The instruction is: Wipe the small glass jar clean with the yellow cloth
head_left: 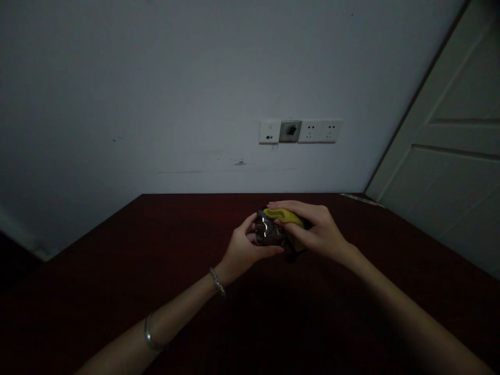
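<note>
Over the table, a shiny dark brown object with a bright reflection on its curved face is held between my hands. Its kind I cannot make out in the dim light. My left hand grips its left side, thumb along the near edge and fingers curled behind. My right hand pinches a folded yellow cloth against the object's upper right. Below the cloth, the right-hand end of the object is mostly hidden by my right hand and shadow.
The dark red table reaches back to a pale wall. Wall sockets and a grey switch plate sit above the far edge. A panelled door stands at right, with a thin strip lying near the back right corner.
</note>
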`<state>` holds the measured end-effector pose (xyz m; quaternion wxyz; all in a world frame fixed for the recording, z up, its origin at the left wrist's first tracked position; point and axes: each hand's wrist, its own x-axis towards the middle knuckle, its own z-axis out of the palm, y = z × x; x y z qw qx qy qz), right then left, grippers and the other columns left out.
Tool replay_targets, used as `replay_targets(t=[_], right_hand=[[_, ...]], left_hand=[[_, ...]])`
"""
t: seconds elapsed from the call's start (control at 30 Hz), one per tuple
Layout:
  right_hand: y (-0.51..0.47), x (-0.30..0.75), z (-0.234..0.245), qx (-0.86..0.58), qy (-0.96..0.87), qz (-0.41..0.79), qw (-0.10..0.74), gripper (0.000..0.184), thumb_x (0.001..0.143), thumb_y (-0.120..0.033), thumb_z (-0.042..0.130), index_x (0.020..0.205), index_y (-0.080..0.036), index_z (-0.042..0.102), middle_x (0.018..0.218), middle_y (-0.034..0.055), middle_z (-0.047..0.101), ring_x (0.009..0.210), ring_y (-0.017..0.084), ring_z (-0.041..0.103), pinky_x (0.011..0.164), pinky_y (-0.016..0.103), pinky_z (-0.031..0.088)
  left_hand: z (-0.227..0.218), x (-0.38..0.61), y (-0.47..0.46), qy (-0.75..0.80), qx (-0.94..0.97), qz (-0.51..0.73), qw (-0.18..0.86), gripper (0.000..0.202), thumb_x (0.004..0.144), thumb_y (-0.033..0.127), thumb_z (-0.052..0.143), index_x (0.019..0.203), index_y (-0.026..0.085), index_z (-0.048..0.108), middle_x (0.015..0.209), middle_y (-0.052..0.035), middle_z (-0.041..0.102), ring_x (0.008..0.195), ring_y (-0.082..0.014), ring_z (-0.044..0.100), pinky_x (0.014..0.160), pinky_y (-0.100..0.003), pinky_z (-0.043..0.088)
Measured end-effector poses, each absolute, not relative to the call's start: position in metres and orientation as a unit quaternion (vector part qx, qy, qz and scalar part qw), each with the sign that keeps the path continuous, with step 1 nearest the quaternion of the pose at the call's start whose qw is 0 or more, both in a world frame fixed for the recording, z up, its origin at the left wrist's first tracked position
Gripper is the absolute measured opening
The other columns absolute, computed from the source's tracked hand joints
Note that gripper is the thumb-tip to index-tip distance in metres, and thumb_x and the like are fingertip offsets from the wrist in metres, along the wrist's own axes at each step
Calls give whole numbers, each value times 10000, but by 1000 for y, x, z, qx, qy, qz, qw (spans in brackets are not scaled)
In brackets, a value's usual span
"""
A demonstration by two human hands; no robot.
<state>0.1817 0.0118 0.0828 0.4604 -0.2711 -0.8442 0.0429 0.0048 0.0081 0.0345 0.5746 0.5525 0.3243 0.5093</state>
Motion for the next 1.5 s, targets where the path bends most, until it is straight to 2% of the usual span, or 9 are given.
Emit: replay_targets(t=[0.17, 0.43, 0.57, 0.7, 0.83, 1.0, 1.17, 1.33, 1.5], right_hand=[[6, 176, 82, -205, -867, 12, 454, 379, 781, -67, 503, 1130, -164, 615, 1067, 98, 693, 1030, 203, 631, 888, 387, 523], [-8, 172, 97, -173, -900, 54, 396, 221, 838, -139, 564, 1034, -190, 655, 985, 41, 715, 898, 158, 664, 793, 290, 535], [-4, 178, 98, -257, -850, 40, 458, 191, 814, -212, 615, 990, -214, 689, 931, 25, 732, 813, 174, 691, 740, 290, 559], [8, 185, 92, -342, -781, 14, 522, 188, 812, -261, 621, 972, -218, 708, 925, 29, 739, 793, 197, 702, 758, 330, 569], [16, 187, 84, -337, -812, 38, 475, 234, 817, -255, 610, 1035, -225, 689, 1005, 47, 724, 888, 212, 691, 813, 361, 556], [13, 184, 80, -265, -858, 61, 435, 316, 825, -175, 564, 1131, -219, 630, 1110, 61, 690, 1062, 206, 630, 917, 389, 512], [5, 180, 83, -207, -894, 6, 397, 314, 819, -102, 523, 1106, -180, 625, 1098, 94, 681, 1094, 211, 599, 898, 392, 516], [-4, 170, 85, -183, -925, -53, 328, 307, 812, -90, 494, 1088, -157, 610, 1137, 133, 647, 1120, 241, 568, 912, 442, 489], [-9, 163, 83, -162, -937, -34, 308, 320, 802, -97, 489, 1100, -145, 595, 1053, 124, 675, 1032, 222, 602, 876, 424, 494]], left_hand=[[31, 8, 9, 346, 542, 516, 566, 800, 470, 135, 858, 1190, 157, 507, 1050, -93, 654, 819, -189, 680, 744, -305, 553], [27, 5, 15, 373, 525, 534, 548, 765, 452, 114, 850, 1142, 138, 519, 991, -82, 671, 792, -184, 670, 695, -296, 550], [23, 3, 15, 352, 532, 516, 572, 837, 452, 123, 858, 1198, 152, 480, 1049, -88, 651, 836, -183, 674, 774, -314, 545], [22, 2, 11, 341, 547, 498, 579, 916, 441, 122, 866, 1251, 163, 440, 1090, -107, 636, 886, -202, 670, 818, -342, 538], [23, 5, 7, 333, 553, 499, 577, 931, 427, 110, 867, 1255, 171, 445, 1102, -114, 627, 918, -222, 663, 821, -361, 542], [25, 9, 7, 329, 562, 503, 569, 857, 454, 124, 862, 1220, 156, 479, 1042, -101, 652, 841, -196, 675, 768, -326, 550], [22, 9, 11, 323, 554, 517, 568, 767, 485, 125, 849, 1176, 157, 518, 994, -67, 677, 803, -163, 672, 737, -270, 540], [17, 9, 25, 352, 521, 572, 526, 655, 480, 108, 820, 1085, 138, 571, 943, -74, 697, 767, -179, 665, 664, -263, 538], [16, 6, 34, 366, 509, 585, 514, 595, 525, 135, 779, 1086, 123, 581, 873, -75, 699, 796, -202, 666, 669, -271, 535]])
